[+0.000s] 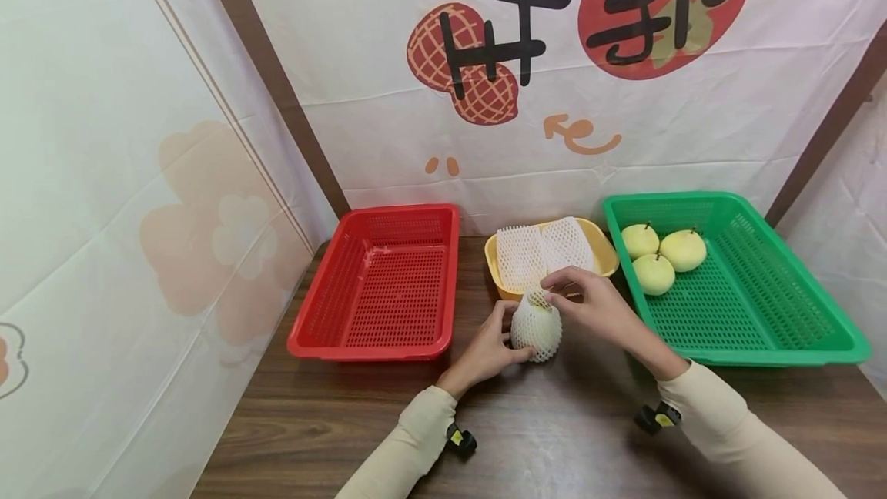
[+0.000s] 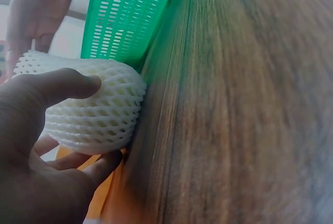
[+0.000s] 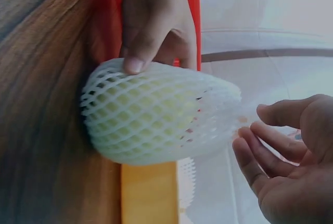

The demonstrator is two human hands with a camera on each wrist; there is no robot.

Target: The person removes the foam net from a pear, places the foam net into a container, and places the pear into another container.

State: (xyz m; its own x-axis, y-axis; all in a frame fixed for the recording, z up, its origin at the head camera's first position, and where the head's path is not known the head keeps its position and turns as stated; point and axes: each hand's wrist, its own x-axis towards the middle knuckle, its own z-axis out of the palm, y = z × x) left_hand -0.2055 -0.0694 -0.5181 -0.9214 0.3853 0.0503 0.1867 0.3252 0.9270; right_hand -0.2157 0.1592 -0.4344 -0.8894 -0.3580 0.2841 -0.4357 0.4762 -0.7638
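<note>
A pale yellow-green pear in a white foam net sleeve (image 1: 537,336) stands upright on the table in the head view. My left hand (image 1: 488,343) grips it from the left, with the thumb (image 2: 73,84) on the near side and the fingers around the far side. The sleeve's loose end rises past the pear's top. Close to that end is my right hand (image 1: 594,305); in the right wrist view its thumb (image 3: 281,113) and bent fingers are just off the netting, with nothing between them.
Behind the pear, a yellow basket (image 1: 490,256) holds white foam net sleeves (image 1: 521,252). At the left stands a red basket (image 1: 395,291). The green basket (image 1: 762,306) on the right has three bare pears (image 1: 654,274) in it. A printed cloth (image 1: 388,145) hangs behind the wooden table (image 1: 298,422).
</note>
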